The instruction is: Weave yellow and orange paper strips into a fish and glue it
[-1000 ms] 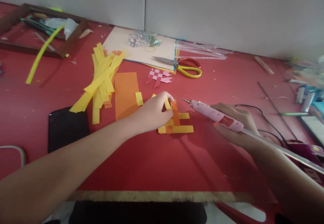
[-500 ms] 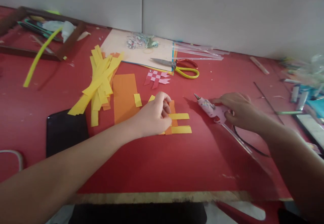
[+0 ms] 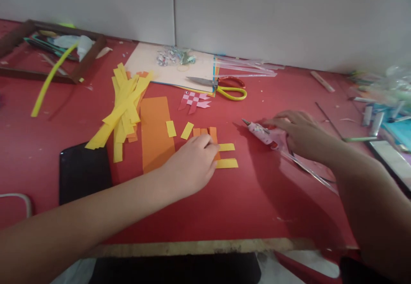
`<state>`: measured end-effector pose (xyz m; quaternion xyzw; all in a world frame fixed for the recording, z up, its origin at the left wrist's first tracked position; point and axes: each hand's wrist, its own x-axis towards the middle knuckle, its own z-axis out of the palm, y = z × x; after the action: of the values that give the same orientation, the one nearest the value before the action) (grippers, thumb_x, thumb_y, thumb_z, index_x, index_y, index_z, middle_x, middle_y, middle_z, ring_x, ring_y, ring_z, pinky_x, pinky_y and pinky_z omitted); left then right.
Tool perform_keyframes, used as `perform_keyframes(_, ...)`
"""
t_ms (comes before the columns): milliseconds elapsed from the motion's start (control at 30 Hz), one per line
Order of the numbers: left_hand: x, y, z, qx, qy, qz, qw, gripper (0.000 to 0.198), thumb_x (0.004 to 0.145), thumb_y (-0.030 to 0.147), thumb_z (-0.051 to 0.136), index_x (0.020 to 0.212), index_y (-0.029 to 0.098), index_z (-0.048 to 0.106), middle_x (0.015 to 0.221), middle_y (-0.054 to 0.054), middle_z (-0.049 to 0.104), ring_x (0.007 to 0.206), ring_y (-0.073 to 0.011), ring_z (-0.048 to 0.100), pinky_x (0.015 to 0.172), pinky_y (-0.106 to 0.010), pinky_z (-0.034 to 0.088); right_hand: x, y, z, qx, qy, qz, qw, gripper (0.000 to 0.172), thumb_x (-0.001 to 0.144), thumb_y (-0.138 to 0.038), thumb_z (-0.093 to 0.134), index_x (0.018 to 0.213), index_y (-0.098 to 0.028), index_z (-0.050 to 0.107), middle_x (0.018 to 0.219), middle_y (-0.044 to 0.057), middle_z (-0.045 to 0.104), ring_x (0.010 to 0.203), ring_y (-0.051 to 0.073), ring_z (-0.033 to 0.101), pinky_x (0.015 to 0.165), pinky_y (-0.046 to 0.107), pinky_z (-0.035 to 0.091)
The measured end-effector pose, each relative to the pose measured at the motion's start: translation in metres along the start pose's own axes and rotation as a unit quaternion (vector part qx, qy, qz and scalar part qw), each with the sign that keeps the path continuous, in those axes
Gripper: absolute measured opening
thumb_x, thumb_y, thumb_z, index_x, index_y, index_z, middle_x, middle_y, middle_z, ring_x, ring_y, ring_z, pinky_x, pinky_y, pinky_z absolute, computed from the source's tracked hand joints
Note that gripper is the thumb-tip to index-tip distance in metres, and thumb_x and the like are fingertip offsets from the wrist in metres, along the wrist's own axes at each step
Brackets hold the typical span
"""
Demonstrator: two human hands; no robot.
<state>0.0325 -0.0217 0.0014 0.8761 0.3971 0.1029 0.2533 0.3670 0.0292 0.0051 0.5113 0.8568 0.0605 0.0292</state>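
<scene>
My left hand (image 3: 192, 166) rests fingertips-down on a small weave of orange and yellow paper strips (image 3: 224, 155) on the red table (image 3: 205, 207). It presses the weave and holds nothing. Two yellow strip ends stick out to the right of the fingers. My right hand (image 3: 300, 134) lies over the handle of a pink glue gun (image 3: 261, 130), which lies on the table with its nozzle pointing left toward the weave. Its clear glue stick (image 3: 308, 170) trails back under my wrist.
A pile of yellow strips (image 3: 123, 104) and an orange sheet (image 3: 156, 132) lie left of the weave, with two loose yellow bits (image 3: 186, 130). Scissors (image 3: 229, 89) and a pink woven piece (image 3: 194, 100) sit behind. A black phone (image 3: 84, 170) is at near left, craft clutter (image 3: 382, 104) at right.
My right hand lowered the glue gun from the air onto the table. My left hand let go of the lifted strip and now presses the weave flat.
</scene>
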Motion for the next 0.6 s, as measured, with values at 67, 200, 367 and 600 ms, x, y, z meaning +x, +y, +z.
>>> perform_keyframes(67, -0.003, 0.003, 0.002, 0.033, -0.001, 0.012, 0.999, 0.031, 0.095, 0.021, 0.046, 0.119, 0.007, 0.061, 0.113, -0.015, 0.057, 0.105, -0.0274, 0.055, 0.094, -0.043, 0.048, -0.002, -0.024, -0.015, 0.004, 0.046, 0.010, 0.999, 0.043, 0.077, 0.000, 0.043, 0.109, -0.015, 0.066, 0.112, 0.016, 0.066, 0.110, 0.031, 0.058, 0.096, 0.047, 0.044)
perform_keyframes(200, -0.007, 0.006, 0.009, 0.072, 0.019, 0.028, 0.997, 0.039, 0.097, 0.030, 0.045, 0.125, 0.005, 0.058, 0.114, -0.017, 0.058, 0.106, -0.0298, 0.053, 0.096, -0.047, 0.047, -0.005, -0.091, -0.030, 0.118, 0.160, -0.018, 0.980, 0.029, 0.085, -0.006, 0.046, 0.100, -0.019, 0.068, 0.096, 0.009, 0.073, 0.091, 0.024, 0.066, 0.087, 0.040, 0.052)
perform_keyframes(367, -0.009, 0.006, 0.013, 0.035, 0.030, 0.013, 0.999, 0.038, 0.096, 0.028, 0.049, 0.124, 0.004, 0.058, 0.116, -0.017, 0.056, 0.110, -0.0299, 0.051, 0.096, -0.046, 0.049, -0.005, -0.140, -0.006, 0.208, 0.154, -0.077, 0.963, 0.032, 0.086, -0.006, 0.044, 0.106, -0.017, 0.067, 0.097, 0.010, 0.071, 0.087, 0.022, 0.065, 0.079, 0.038, 0.056)
perform_keyframes(600, -0.009, 0.006, 0.016, 0.035, 0.033, 0.009, 0.999, 0.041, 0.095, 0.032, 0.050, 0.125, 0.004, 0.058, 0.114, -0.016, 0.056, 0.107, -0.0295, 0.052, 0.095, -0.046, 0.050, -0.004, -0.143, 0.004, 0.191, 0.160, -0.087, 0.965, 0.032, 0.085, -0.006, 0.046, 0.108, -0.016, 0.067, 0.100, 0.011, 0.068, 0.088, 0.024, 0.060, 0.077, 0.042, 0.057)
